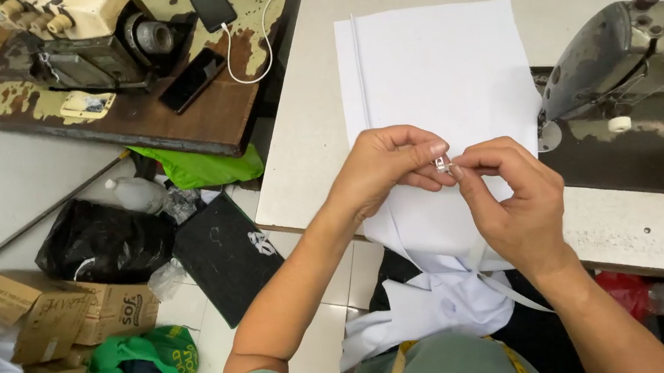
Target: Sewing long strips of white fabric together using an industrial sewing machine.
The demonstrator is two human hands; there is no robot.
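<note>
Right now both hands pinch a small zipper slider [443, 163], probably metal, betw. fingertips: left hand [383, 169] from its left, right hand [512, 201] from its right, over white fabric [438, 71] at the table's [302, 132] near edge.

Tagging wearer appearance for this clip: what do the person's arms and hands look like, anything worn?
Both arms are bare from the short, grey-green sleeves down. Left hand and right hand are bare: no gloves, rings, watch or bracelets visible. A yellow measuring tape hangs around the neck.
</note>
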